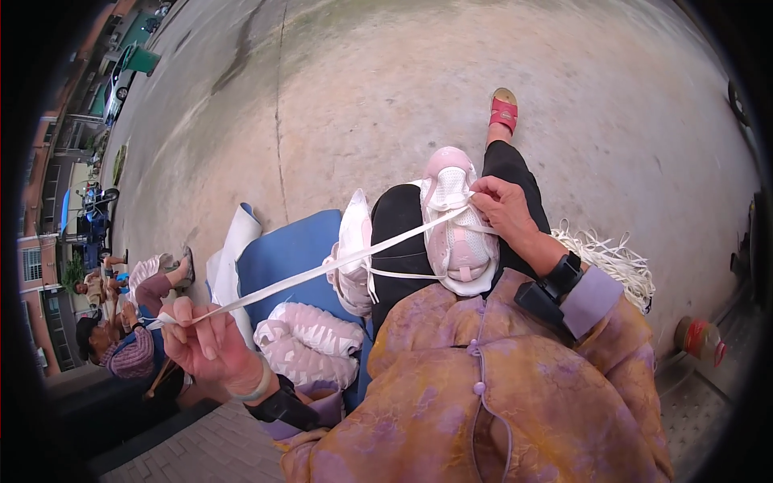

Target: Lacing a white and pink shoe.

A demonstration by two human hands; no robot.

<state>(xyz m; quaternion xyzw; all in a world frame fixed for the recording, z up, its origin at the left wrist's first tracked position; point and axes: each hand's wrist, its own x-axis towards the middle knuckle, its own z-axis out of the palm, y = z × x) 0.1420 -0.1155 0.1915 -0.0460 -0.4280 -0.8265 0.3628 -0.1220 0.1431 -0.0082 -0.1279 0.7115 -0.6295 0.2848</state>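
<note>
Across my lap lies a pink and white shoe upper [463, 233], its toe end away from the lace-pulling side not clearly told. A long white shoelace [338, 262] runs taut from its eyelets out to the left. My left hand [211, 342] pinches the shoelace near its end, raised well left of my lap. With thumb and fingertips, my right hand [507, 208] grips the shoelace at the upper's right edge; the exact contact is partly hidden by the fingers. A second lace strand extends left from the upper toward another pink and white upper [350, 266] beside my left thigh.
Stacked pink and white uppers [310, 342] lie on a blue sheet [290, 258] at my left. A bundle of white laces [612, 266] sits at my right, with a plastic jar [699, 340] farther out. Another person [129, 346] sits at far left.
</note>
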